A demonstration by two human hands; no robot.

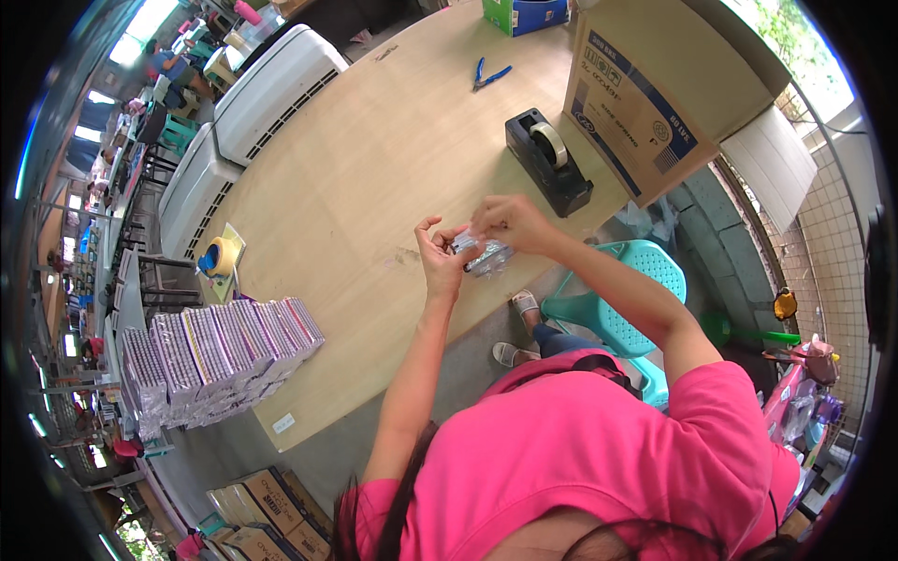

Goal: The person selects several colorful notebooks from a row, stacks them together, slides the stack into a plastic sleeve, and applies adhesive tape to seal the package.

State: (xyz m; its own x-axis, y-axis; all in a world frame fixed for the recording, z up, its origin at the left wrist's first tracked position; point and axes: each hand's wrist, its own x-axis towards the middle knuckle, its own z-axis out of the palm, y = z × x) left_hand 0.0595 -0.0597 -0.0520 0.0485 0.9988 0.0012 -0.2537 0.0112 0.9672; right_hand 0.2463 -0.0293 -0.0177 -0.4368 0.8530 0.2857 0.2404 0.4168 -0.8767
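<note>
Over the near edge of the wooden table, my left hand [440, 259] grips a small clear plastic packet [492, 258] by its left end, one finger raised off it. Shiny film hides most of what is inside the packet. My right hand [512, 224] is bent over the packet's top with its fingers pinched together. What those fingertips hold, if anything, is too small to make out. Just beyond my right hand stands a black tape dispenser [547, 164] with a roll of clear tape.
Blue-handled pliers [490, 75] lie far back on the table [374, 168]. A large open carton [636, 103] stands at the back right. Stacks of wrapped purple-and-white packs [220, 360] and tape rolls [222, 256] fill the left edge. A turquoise stool [631, 290] is at the right.
</note>
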